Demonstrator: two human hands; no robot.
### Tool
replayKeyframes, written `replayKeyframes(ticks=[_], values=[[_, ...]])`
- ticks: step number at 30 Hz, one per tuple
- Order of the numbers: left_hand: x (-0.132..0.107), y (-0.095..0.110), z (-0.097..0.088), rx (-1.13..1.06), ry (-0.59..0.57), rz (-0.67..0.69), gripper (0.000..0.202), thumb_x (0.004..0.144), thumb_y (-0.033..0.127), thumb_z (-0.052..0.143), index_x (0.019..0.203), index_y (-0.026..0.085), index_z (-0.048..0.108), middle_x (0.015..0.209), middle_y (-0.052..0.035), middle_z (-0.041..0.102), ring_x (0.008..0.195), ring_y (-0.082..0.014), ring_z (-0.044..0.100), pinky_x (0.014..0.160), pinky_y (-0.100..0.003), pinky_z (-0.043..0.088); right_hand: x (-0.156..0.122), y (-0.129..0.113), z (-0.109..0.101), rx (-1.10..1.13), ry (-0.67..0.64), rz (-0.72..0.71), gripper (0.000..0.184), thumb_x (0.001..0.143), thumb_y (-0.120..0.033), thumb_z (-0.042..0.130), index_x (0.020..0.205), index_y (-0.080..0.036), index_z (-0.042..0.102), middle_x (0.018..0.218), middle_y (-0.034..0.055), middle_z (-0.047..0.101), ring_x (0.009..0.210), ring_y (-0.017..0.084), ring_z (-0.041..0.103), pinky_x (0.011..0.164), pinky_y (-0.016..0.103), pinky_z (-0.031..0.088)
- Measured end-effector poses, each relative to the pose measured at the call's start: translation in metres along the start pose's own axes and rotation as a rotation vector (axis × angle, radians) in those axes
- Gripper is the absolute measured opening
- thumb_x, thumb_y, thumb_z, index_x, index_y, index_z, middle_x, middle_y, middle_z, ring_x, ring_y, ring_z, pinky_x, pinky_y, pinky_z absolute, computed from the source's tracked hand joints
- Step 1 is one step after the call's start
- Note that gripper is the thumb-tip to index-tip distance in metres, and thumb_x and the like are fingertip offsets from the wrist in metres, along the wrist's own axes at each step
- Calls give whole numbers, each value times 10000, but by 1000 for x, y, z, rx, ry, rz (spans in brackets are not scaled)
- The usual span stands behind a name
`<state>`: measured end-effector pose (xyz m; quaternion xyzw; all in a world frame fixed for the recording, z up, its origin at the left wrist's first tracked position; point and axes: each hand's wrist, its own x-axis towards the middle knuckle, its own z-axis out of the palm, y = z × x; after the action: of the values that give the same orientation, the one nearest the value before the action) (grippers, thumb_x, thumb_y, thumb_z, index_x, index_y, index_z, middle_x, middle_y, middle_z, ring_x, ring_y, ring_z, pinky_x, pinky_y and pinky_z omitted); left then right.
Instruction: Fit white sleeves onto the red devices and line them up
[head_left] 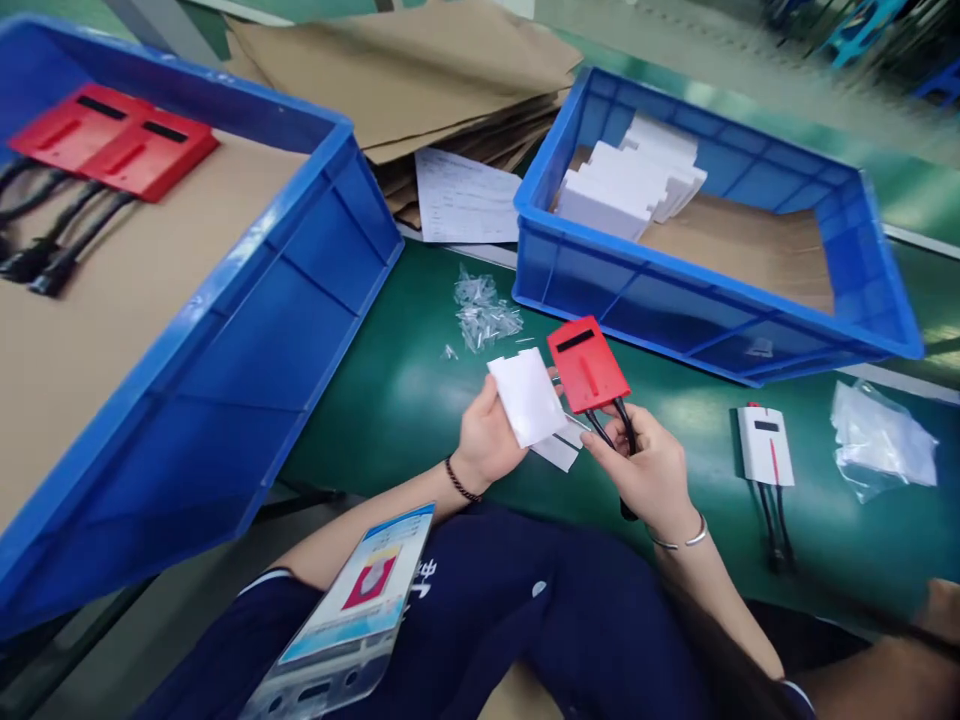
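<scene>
Mostly Plastic, With Paper, Metal and Cloth

The red device housing (590, 362) looks like smooth, hard plastic with a low satin sheen; its black cables (625, 424) appear rubbery. The white cover (529, 397) is smooth, pale plastic with a soft shine. Beneath them, the green tabletop (390, 385) is smooth and faintly reflective. The left blue crate (311, 265) is moulded, ribbed plastic, glossy along its scuffed rim, and matt brown paper-like sheeting (187, 270) lines it. The brown sheets (405, 75) look like dull, creased kraft paper. The bag (883, 440) is clear, wrinkled film. The cuff bracelet (700, 531) is polished metal; the navy shirt (592, 610) is matt cloth.
</scene>
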<state>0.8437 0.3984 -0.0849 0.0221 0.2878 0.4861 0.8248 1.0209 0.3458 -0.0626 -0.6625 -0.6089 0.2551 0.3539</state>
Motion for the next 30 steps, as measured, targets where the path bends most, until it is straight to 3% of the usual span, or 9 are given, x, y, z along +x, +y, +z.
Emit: replayKeyframes(ticks=[3, 5, 8, 13, 16, 21, 24, 27, 30], values=[[6, -5, 4, -51, -28, -52, 708, 1027, 593, 214, 1364, 86, 575, 1315, -184, 659, 1377, -347, 506, 1181, -548, 337, 2, -6, 17, 1, -35, -151, 302, 854, -360, 693, 1095, -190, 627, 769, -1, 603, 618, 140, 549, 613, 316, 544], [7, -5, 6, -67, -57, -41, 776, 1006, 655, 172, 1343, 94, 589, 1276, -186, 677, 1366, -355, 515, 1171, -557, 342, 2, -6, 27, -23, -8, -227, 484, 860, -331, 703, 1294, -180, 552, 1036, 93, 626, 743, 169, 601, 685, 371, 600], [5, -2, 6, -74, -66, 19, 794, 1001, 666, 131, 1299, 110, 613, 1258, -173, 686, 1343, -338, 539, 1162, -533, 364, 0, -3, 38, -75, 18, -299, 509, 878, -305, 695, 1336, -174, 517, 1325, 195, 462, 900, 208, 617, 753, 436, 636], [6, -7, -6, 22, -173, 4, 898, 935, 768, 80, 1162, 128, 669, 1247, -174, 683, 1303, -322, 572, 1133, -479, 413, -1, -3, 48, -131, -5, -362, 420, 924, -256, 647, 1316, -169, 523, 1206, 168, 487, 1027, 261, 609, 815, 476, 643], [9, -6, -9, 89, -189, 29, 834, 920, 800, 169, 1168, 178, 666, 1253, -138, 681, 1276, -306, 590, 1082, -463, 466, -1, -4, 51, -161, -23, -398, 429, 932, -266, 645, 1327, -179, 502, 1162, 157, 527, 1092, 291, 607, 831, 478, 638], [15, 21, -3, 101, -39, 192, 745, 976, 725, 152, 1167, 203, 646, 1311, -108, 642, 1305, -314, 558, 1023, -528, 509, -5, -1, 47, -224, -147, -486, 362, 978, -301, 587, 1309, -183, 503, 1114, 145, 586, 975, 257, 661, 759, 403, 635], [10, 45, -1, 134, -54, 226, 781, 982, 713, 97, 1148, 195, 657, 1266, -106, 666, 1247, -322, 599, 982, -546, 534, -2, 2, 43, -258, -209, -519, 368, 986, -372, 574, 1298, -182, 529, 1127, 153, 621, 1006, 274, 653, 836, 436, 613], [1, 68, -1, 178, -97, 247, 822, 968, 726, 62, 1155, 197, 663, 1189, -113, 705, 1094, -304, 681, 902, -532, 581, 4, 5, 44, -426, -246, -481, 558, 901, -486, 677, 1308, -129, 545, 1256, 216, 618, 1143, 376, 587, 936, 553, 551], [-7, 85, -3, 230, -86, 203, 776, 979, 697, 116, 1225, 193, 653, 1112, -135, 729, 1061, -324, 703, 843, -521, 606, 8, 6, 51, -559, -338, -399, 722, 838, -410, 746, 1421, -82, 472, 1374, 252, 570, 1204, 444, 536, 936, 607, 524]])
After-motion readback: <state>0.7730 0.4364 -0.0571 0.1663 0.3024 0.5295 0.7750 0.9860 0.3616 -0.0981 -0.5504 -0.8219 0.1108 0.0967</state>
